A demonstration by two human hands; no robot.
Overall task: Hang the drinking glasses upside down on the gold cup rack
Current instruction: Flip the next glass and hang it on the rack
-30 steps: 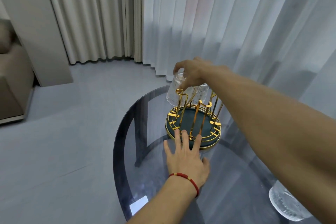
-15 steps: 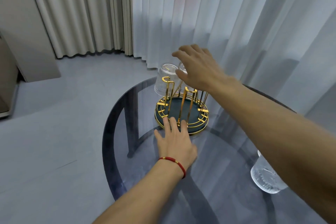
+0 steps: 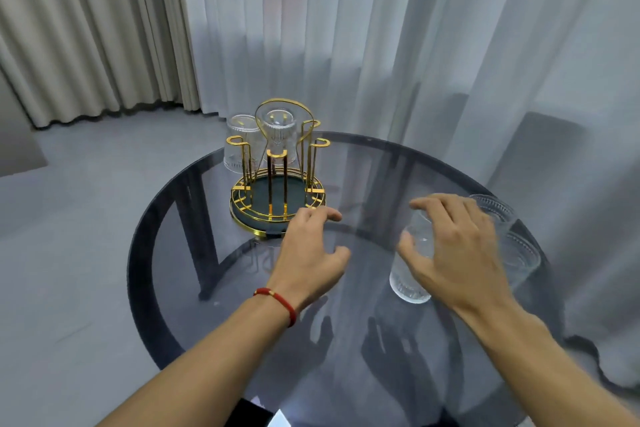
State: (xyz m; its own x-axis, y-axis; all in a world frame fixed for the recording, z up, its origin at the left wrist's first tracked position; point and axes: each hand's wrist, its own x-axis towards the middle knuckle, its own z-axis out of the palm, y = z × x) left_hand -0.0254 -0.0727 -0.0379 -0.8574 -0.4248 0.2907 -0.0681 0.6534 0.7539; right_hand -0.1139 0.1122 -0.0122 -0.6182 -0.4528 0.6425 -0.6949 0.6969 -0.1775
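Note:
The gold cup rack stands on the far left part of the round glass table. Two ribbed clear glasses hang upside down on its far pegs, one at the back left and one behind the handle loop. My left hand, with a red bracelet, hovers just in front of the rack's base, fingers apart and empty. My right hand is spread over a clear glass standing on the table, fingers apart, not closed on it. Two more glasses stand behind that hand, partly hidden.
Sheer white curtains hang close behind the table and brush its right edge. Beige curtains hang at the left. Grey floor lies to the left. The table's dark frame shows through the glass top.
My right hand left the glass hanging on the rack and moved back right, down over a glass on the table. My left hand slid off the rack's base. The view shifted right.

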